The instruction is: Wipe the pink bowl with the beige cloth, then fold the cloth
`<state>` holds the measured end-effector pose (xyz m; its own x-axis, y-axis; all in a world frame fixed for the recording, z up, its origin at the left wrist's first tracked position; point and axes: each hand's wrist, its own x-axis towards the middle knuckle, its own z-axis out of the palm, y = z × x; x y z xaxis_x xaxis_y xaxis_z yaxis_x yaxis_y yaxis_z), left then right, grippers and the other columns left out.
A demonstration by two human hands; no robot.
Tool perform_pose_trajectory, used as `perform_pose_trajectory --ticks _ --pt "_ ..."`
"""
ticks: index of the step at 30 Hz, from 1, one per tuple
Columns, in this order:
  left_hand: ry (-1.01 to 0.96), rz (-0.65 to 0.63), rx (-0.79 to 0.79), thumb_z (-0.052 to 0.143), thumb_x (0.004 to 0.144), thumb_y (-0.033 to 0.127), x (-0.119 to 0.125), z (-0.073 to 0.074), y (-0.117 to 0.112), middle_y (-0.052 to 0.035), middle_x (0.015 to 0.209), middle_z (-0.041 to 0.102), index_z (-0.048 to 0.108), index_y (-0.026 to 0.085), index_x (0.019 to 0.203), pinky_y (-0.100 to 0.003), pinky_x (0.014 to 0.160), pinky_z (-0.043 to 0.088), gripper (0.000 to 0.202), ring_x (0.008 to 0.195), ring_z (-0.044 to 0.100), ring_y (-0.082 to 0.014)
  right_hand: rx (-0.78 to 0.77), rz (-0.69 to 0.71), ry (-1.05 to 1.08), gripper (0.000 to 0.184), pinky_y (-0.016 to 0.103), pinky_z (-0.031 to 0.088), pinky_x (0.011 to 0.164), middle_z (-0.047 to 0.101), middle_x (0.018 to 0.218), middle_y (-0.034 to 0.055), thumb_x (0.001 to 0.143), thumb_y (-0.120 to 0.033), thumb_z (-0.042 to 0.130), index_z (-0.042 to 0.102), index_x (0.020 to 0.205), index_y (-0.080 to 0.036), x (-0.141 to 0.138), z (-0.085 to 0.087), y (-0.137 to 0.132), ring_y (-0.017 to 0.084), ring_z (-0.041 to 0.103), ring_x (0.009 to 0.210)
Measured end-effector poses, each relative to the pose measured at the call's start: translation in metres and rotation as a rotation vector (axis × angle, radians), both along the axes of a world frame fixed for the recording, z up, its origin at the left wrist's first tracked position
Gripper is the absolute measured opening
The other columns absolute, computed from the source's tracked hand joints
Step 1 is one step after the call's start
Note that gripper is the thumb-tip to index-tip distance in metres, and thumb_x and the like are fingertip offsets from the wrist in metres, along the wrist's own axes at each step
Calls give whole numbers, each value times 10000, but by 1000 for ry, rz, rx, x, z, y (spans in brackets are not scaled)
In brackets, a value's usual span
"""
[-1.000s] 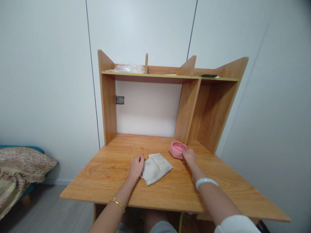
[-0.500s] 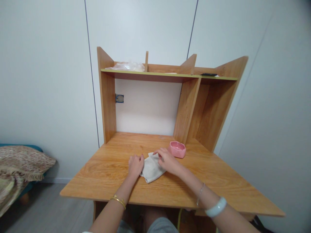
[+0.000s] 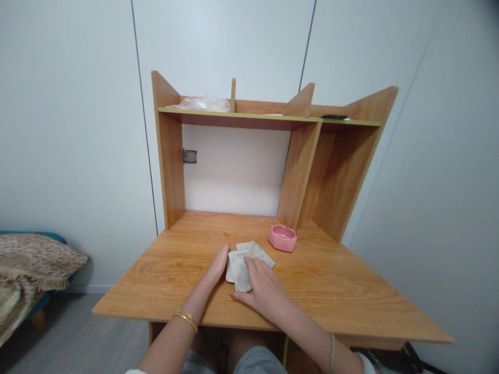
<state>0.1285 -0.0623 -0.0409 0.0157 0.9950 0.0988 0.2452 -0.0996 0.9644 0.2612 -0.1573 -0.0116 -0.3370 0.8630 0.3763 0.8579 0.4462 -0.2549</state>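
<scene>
Nearest, the right hand (image 3: 265,288) lies over the right part of a pale grey cloth (image 3: 240,272) on the wooden desk (image 3: 156,283); its thumb spreads apart from the bent fingers, which rest on the fabric without closing around it. Slightly farther and to the left, the left hand (image 3: 220,261) stands at the cloth's left edge, fingers together; I cannot tell whether they hold it. Farther right sits a pink bowl (image 3: 282,242), apart from both hands. At the far side rises a wooden shelf unit (image 3: 306,166).

Matt woven cloth (image 3: 242,262), smooth glossy pink bowl (image 3: 281,240), wood-grained desk (image 3: 156,280), crinkled clear plastic bag (image 3: 206,104)
</scene>
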Motion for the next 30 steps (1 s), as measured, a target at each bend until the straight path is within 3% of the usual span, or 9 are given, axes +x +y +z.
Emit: perform_pose_trajectory --ticks 3,5,7,9,11,14,20,25,30 --pt "-327 -319 -141 279 782 442 3 5 -4 -7 541 550 523 165 596 -234 567 382 413 525 494 -126 40 -78 48 850 457 386 897 536 1140 178 580 -395 755 395 1287 -91 -4 -7 4 335 479 1075" --pt "-462 -501 -219 338 753 462 1 9 -7 -18 563 572 560 151 627 -222 577 381 402 542 503 -119 60 -111 96 792 449 385 913 535 1161 191 620 -288 719 379 1303 -76 -1 -10 10 329 478 1099" --pt "-508 -578 -239 385 735 473 -3 11 -8 -44 625 611 597 138 670 -216 595 381 402 591 527 -122 79 -91 177 618 398 388 929 543 1184 175 688 -144 596 415 1277 -93 6 -7 18 280 491 1115" --pt "-494 -551 -196 422 729 467 -7 9 -5 -69 702 641 626 128 725 -218 612 381 396 637 540 -128 67 -35 279 492 329 413 900 592 1142 125 713 -54 465 494 1197 -135 18 2 28 214 548 1051" --pt "-404 -443 -99 462 725 431 -9 5 1 -78 753 652 639 127 774 -232 644 390 355 672 548 -138 18 -18 364 395 282 453 803 660 995 82 722 -55 424 573 1073 -159 33 18 38 180 611 890" --pt "-128 -303 92 510 709 315 -8 -3 8 -66 802 651 641 152 790 -272 749 414 224 768 561 -163 32 -150 409 316 261 456 746 686 894 72 683 -85 472 630 948 -154 59 48 52 185 620 830" --pt "486 -383 399 541 703 185 1 -2 -6 -55 1037 612 626 192 953 -322 937 366 264 1016 514 -199 -49 -334 525 257 226 441 592 679 758 37 667 -164 514 648 885 -136 114 90 69 171 614 697" --pt "759 -418 473 486 729 130 9 9 -16 -48 1033 603 599 201 1005 -307 914 379 306 997 515 -195 -217 -417 497 246 200 407 522 657 722 37 685 -173 517 643 890 -116 150 97 71 143 587 623" --pt "909 -393 528 449 720 99 10 21 -25 -54 940 617 608 204 901 -304 846 394 263 927 538 -202 -401 -516 292 141 182 380 476 621 647 16 627 -92 528 623 720 -140 178 74 65 130 566 594"
